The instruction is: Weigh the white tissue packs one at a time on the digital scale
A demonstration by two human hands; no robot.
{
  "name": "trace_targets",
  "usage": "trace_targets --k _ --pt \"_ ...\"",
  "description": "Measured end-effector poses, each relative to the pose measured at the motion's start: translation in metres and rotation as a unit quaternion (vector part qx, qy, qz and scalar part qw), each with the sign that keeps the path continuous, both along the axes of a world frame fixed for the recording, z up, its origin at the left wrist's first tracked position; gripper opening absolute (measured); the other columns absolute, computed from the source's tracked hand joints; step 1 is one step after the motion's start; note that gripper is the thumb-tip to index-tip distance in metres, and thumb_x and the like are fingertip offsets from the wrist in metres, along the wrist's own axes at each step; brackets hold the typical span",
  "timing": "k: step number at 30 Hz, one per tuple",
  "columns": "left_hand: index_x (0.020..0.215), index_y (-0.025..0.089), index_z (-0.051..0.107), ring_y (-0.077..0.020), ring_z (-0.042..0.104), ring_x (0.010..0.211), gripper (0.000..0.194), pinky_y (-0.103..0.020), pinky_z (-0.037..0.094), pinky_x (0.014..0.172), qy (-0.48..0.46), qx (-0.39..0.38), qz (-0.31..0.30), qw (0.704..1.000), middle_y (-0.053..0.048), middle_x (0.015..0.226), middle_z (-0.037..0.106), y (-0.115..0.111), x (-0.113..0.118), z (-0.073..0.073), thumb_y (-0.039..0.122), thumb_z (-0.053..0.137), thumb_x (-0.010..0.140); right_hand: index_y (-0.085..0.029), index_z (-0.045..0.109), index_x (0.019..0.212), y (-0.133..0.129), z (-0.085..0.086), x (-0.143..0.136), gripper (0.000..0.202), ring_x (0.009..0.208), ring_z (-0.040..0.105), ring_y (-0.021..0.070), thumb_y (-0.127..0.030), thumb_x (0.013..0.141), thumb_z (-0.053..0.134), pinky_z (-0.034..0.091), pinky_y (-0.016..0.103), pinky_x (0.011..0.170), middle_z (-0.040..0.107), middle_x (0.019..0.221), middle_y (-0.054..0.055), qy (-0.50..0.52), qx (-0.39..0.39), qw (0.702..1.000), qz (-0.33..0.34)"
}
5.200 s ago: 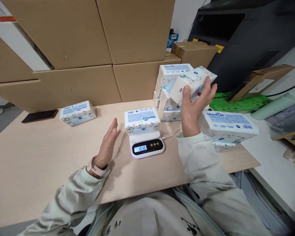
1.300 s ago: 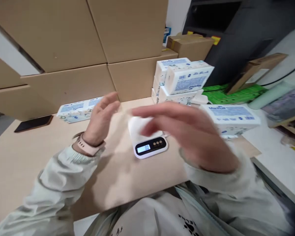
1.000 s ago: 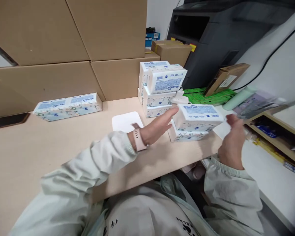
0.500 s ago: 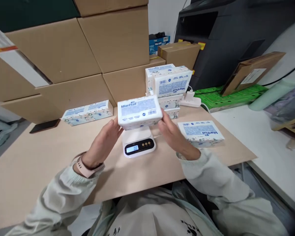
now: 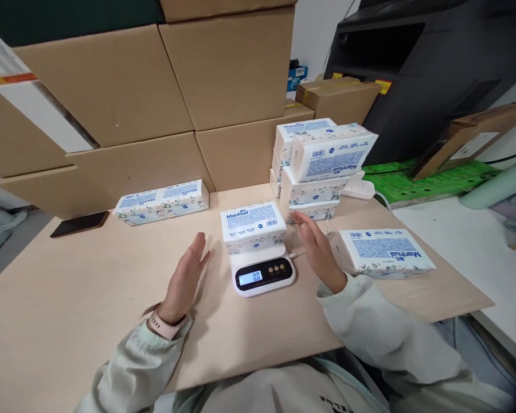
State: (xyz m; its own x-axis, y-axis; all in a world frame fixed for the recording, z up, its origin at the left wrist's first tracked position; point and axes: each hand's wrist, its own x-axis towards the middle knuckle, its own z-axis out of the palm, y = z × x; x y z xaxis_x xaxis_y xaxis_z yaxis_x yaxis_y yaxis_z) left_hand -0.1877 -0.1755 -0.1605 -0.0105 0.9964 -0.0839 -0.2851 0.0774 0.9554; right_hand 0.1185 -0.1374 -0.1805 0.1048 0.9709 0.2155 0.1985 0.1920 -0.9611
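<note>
A white and blue tissue pack [image 5: 254,225] marked Manhua lies flat on a white digital kitchen scale [image 5: 264,276], whose display reads 0.0. To the left of the pack my left hand [image 5: 186,278] is held open, fingers apart, touching nothing. My right hand [image 5: 318,249] is open on the other side, between the scale and another tissue pack [image 5: 384,252] lying on the table. Neither hand holds anything.
Behind my right hand stands a stack of tissue packs [image 5: 316,186]. More packs [image 5: 163,202] lie in a row at the back left, beside a dark phone [image 5: 79,223]. Cardboard boxes [image 5: 129,92] wall off the table's back. A power strip [image 5: 359,189] sits behind the stack.
The tissue pack has come down onto the scale. Both hands have let go of it and moved apart to its sides. The view has shifted slightly.
</note>
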Motion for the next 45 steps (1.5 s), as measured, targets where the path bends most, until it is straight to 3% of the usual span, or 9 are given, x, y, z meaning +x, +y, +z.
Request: trace_targets --k 4,11,22,34,41,45 --pt "0.125 0.033 0.077 -0.0276 0.026 0.162 0.041 -0.054 0.024 0.132 -0.033 -0.029 0.036 0.998 -0.001 0.164 0.048 -0.002 -0.009 -0.001 0.058 0.058 0.098 -0.028 0.066 0.133 0.0 -0.003 0.003 0.051 0.132 0.063 0.0273 -0.062 0.104 0.041 0.045 0.055 0.12 0.069 0.14 0.009 -0.005 0.047 0.999 -0.026" --pt "0.124 0.024 0.076 -0.0349 0.043 0.151 0.047 -0.055 0.036 0.124 -0.045 -0.034 0.019 0.998 -0.01 0.15 0.062 -0.002 -0.005 0.011 0.058 0.063 0.094 -0.028 0.069 0.125 -0.002 -0.002 0.004 0.044 0.122 0.068 0.0263 -0.058 0.105 0.043 0.049 0.054 0.112 0.075 0.128 0.008 -0.004 0.071 0.995 -0.065" --pt "0.121 0.023 0.076 -0.0327 0.055 0.139 0.046 -0.047 0.047 0.113 -0.059 -0.049 0.002 0.997 -0.013 0.14 0.068 -0.001 -0.006 0.001 0.057 0.066 0.092 -0.028 0.071 0.121 -0.006 0.002 0.002 0.045 0.117 0.07 0.0248 -0.059 0.105 0.043 0.054 0.05 0.107 0.077 0.123 0.006 0.007 0.081 0.994 -0.068" --pt "0.122 0.022 0.078 -0.0334 0.05 0.146 0.048 -0.05 0.042 0.121 -0.068 -0.036 -0.025 0.997 -0.011 0.137 0.07 -0.002 -0.002 0.0 0.058 0.064 0.093 -0.028 0.069 0.126 -0.007 -0.003 0.003 0.043 0.12 0.069 0.0242 -0.056 0.106 0.043 0.052 0.05 0.109 0.076 0.126 0.006 -0.005 0.084 0.996 -0.044" --pt "0.119 0.023 0.079 -0.0354 0.046 0.15 0.045 -0.054 0.04 0.123 -0.042 -0.03 -0.019 0.998 -0.011 0.141 0.068 -0.003 -0.001 -0.003 0.057 0.059 0.096 -0.028 0.073 0.116 -0.008 0.002 0.005 0.046 0.126 0.064 0.0257 -0.055 0.108 0.037 0.048 0.053 0.113 0.074 0.127 0.007 -0.06 0.094 0.993 -0.033" --pt "0.126 0.024 0.077 -0.0318 0.038 0.156 0.048 -0.05 0.026 0.132 -0.012 0.0 -0.043 0.999 -0.007 0.151 0.062 0.005 -0.001 -0.002 0.057 0.055 0.099 -0.029 0.074 0.118 -0.005 0.005 0.005 0.047 0.13 0.062 0.0255 -0.054 0.108 0.036 0.046 0.053 0.116 0.074 0.129 0.006 -0.078 0.089 0.993 -0.014"
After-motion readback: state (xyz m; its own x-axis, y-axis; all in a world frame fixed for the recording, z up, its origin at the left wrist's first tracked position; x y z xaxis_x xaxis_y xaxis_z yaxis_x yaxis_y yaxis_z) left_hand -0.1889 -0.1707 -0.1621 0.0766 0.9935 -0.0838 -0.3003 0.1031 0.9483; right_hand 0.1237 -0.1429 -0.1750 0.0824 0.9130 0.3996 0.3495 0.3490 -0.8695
